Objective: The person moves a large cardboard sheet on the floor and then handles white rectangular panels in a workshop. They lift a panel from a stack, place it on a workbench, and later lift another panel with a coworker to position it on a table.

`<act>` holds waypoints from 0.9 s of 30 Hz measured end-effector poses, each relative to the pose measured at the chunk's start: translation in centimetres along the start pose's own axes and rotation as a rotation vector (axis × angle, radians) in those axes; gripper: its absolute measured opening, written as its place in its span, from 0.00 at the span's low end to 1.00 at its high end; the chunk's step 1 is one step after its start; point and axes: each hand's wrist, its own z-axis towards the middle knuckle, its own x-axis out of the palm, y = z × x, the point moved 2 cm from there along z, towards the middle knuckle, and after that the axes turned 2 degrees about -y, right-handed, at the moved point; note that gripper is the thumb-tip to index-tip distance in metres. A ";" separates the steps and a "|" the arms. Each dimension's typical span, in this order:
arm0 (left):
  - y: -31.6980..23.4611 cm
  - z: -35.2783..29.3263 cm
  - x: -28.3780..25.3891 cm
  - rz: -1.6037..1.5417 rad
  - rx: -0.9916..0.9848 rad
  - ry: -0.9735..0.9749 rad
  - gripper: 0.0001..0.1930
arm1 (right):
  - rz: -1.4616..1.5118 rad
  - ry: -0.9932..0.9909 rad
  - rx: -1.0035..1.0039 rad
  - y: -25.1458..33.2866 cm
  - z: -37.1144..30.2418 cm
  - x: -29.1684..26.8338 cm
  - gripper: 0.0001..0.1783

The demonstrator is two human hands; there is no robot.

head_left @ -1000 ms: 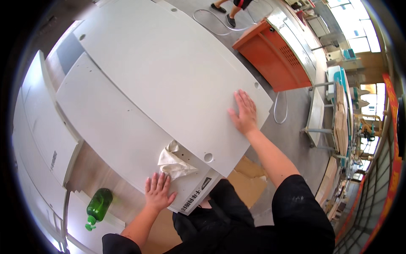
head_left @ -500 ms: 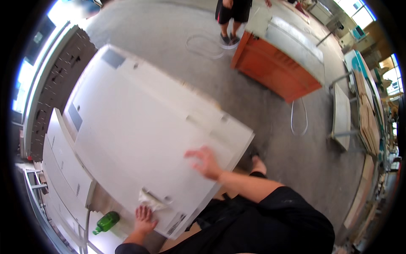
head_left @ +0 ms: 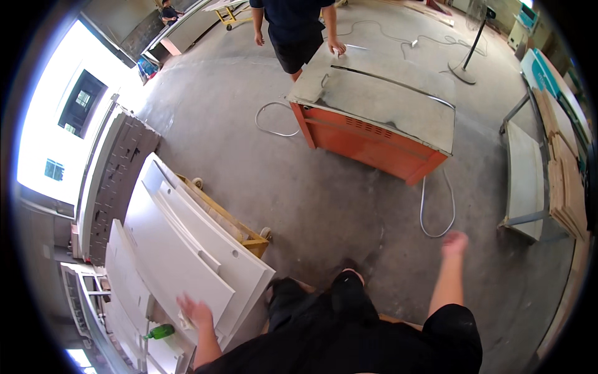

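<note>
My left hand (head_left: 197, 311) is over the stacked white panels (head_left: 180, 249) at the lower left, blurred, with a crumpled white cloth (head_left: 185, 320) in its fingers. The panels lie in an uneven pile, and a round hole shows in one near its corner. Close to that hand, a green bottle (head_left: 162, 331) lies on its side on more white boards. My right hand (head_left: 455, 243) is out to the right, above bare concrete and near a looped pale hose (head_left: 423, 215). Its fingers are too smeared to make out, and I see nothing in it.
An orange cabinet-like machine (head_left: 367, 140) with a grey top stands ahead; another person (head_left: 293, 31) rests a hand on it. A yellow wheeled trolley (head_left: 246, 237) borders the panels. Stacked boards (head_left: 118, 181) stand left; a rack with boards (head_left: 523, 174) stands right.
My left hand has lifted off the panel with the cloth. My right hand has swung right, away from the panels. The view has shifted, showing more of the person ahead and the yellow trolley.
</note>
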 end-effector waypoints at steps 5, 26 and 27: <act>-22.4 4.5 -11.1 -0.547 0.466 -0.289 0.35 | 0.301 -0.415 -0.322 17.3 5.0 -12.7 0.11; -58.7 8.7 9.5 -0.687 0.068 0.863 0.25 | -1.710 0.865 -0.493 1.6 15.2 42.0 0.22; -63.6 10.8 4.8 -0.796 0.036 0.906 0.26 | -1.716 0.824 -0.533 3.4 17.0 42.3 0.23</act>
